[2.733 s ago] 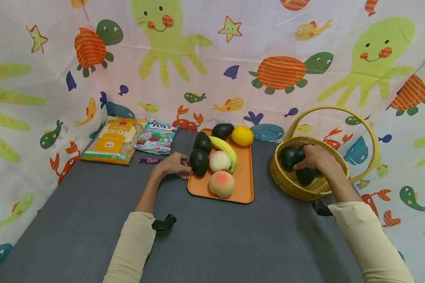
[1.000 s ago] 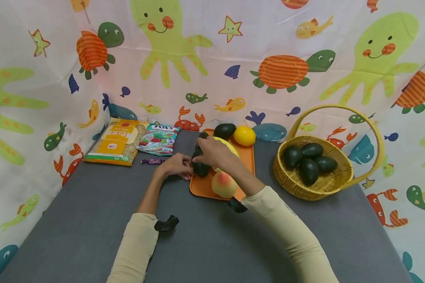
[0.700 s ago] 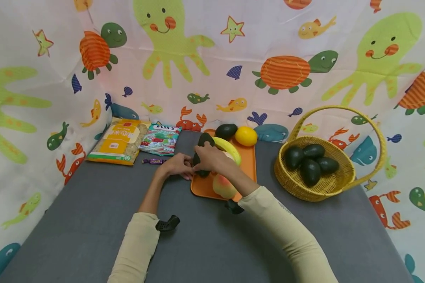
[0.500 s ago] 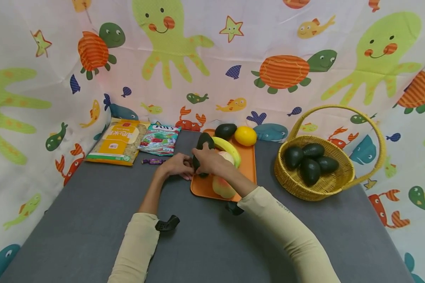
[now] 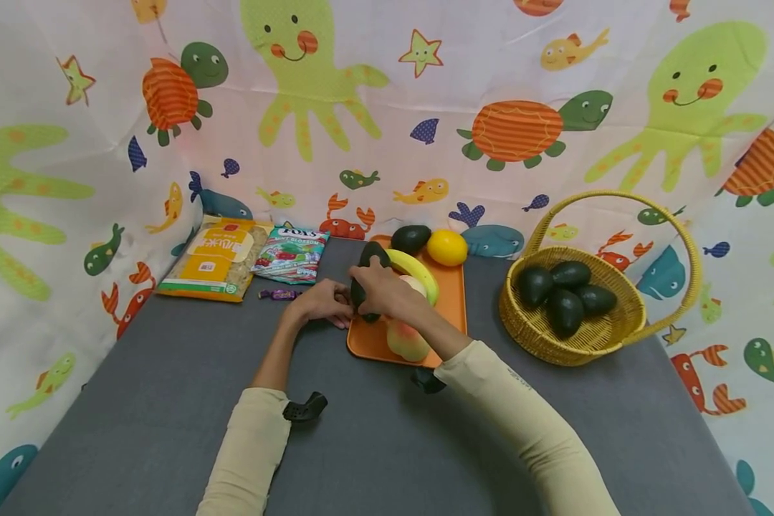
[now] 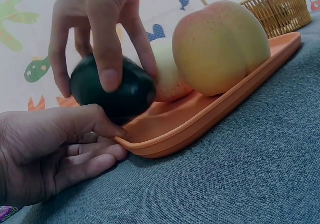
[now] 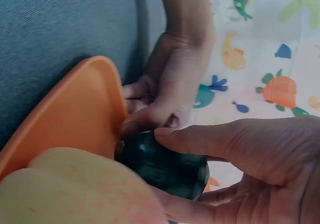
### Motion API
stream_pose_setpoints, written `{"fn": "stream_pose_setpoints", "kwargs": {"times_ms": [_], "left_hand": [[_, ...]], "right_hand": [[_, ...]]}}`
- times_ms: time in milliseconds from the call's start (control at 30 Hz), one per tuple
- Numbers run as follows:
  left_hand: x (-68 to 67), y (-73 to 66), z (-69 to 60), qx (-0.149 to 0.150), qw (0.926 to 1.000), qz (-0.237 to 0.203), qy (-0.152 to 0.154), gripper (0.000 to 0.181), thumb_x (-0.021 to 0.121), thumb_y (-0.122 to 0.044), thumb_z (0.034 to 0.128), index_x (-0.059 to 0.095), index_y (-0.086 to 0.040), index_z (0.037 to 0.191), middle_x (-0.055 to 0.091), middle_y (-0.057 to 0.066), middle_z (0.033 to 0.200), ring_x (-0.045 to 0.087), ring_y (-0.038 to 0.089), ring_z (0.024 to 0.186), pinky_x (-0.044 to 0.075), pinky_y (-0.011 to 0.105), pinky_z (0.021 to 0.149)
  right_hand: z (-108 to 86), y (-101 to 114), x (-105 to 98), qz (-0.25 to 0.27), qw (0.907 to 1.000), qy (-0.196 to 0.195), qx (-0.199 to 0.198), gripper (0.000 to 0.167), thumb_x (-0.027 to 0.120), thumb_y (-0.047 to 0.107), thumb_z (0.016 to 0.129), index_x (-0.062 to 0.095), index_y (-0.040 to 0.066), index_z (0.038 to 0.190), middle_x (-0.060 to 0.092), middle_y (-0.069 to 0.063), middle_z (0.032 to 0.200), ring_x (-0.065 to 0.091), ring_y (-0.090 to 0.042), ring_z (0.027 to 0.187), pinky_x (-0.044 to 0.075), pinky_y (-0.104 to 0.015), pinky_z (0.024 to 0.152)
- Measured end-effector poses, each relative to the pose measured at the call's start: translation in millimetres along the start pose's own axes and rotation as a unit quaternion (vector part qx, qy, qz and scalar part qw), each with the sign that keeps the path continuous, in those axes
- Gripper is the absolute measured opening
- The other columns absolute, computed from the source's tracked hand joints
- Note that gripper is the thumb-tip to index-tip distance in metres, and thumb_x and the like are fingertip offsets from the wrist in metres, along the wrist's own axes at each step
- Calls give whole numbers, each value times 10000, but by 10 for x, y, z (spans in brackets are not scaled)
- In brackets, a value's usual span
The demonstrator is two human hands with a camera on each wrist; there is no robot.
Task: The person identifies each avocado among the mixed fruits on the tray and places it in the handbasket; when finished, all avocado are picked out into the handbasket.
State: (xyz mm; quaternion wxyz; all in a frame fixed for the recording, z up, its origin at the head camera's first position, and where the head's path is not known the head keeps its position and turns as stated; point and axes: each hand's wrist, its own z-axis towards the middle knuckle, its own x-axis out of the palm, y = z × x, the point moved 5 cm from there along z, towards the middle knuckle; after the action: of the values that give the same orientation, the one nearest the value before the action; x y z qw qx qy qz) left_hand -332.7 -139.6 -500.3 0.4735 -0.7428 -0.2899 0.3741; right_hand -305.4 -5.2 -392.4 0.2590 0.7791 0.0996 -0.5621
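An orange tray [image 5: 448,301] holds avocados, a banana [image 5: 416,272], a yellow lemon [image 5: 448,248] and two peaches [image 5: 406,340]. My right hand [image 5: 387,292] reaches over it, its thumb and fingers round a dark avocado [image 6: 112,91] at the tray's left side, as the left wrist view shows from below. My left hand [image 5: 323,301] pinches the tray's left rim, thumb on top and fingers beneath, close beside that avocado. In the right wrist view the avocado [image 7: 160,166] lies between the right thumb and fingers, near the left thumb.
On the right stands a yellow wicker basket [image 5: 535,344] with a tall handle and several avocados [image 5: 565,312]. To the left lie a yellow bag of grain [image 5: 213,258], a green candy bag [image 5: 292,254] and a purple wrapped candy [image 5: 279,294]. A patterned cloth hangs behind.
My right hand has come from the basket, where it let go of an avocado, to the tray and now grips another one there. My left hand has stayed at the tray's rim.
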Motion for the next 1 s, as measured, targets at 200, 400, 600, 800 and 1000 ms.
{"fn": "stream_pose_setpoints", "kwargs": {"times_ms": [200,400,600,800,1000], "left_hand": [[7,3,-4,12,9999,115,-23,303,703,-101,953,677,57,1211,771,111,906,755,116,687,656,265,683],[10,7,7,23,10000,48,-58,262,703,-96,956,682,57,1168,759,83,857,749,118,663,655,268,663],[6,18,16,45,10000,-20,-59,179,729,-92,934,684,39,1048,760,52,810,743,125,650,660,289,658],[0,16,-5,88,9999,-7,-79,177,750,-97,924,674,27,1025,756,57,816,737,135,651,660,295,655],[14,-2,-14,105,9999,22,-70,207,769,-125,915,675,25,1023,756,64,819,739,140,656,660,294,659]], "right_hand": [[-124,64,-143,27,9999,-122,-53,668,825,170,902,532,135,1502,470,-261,1461,667,-388,1058,662,-398,750],[-283,36,-328,98,9986,-467,-235,626,808,146,909,552,126,1481,492,-254,1453,654,-388,1086,637,-442,928],[-467,-114,-535,87,9971,-755,-103,627,789,131,917,544,96,1493,466,-292,1446,577,-473,1129,600,-491,974],[-655,-360,-693,286,9957,-887,16,662,788,109,905,522,75,1511,447,-307,1447,639,-428,1086,644,-474,898],[-893,-662,-843,324,9935,-1072,191,678,816,105,875,539,58,1492,471,-310,1370,625,-412,1052,621,-502,870]]}}
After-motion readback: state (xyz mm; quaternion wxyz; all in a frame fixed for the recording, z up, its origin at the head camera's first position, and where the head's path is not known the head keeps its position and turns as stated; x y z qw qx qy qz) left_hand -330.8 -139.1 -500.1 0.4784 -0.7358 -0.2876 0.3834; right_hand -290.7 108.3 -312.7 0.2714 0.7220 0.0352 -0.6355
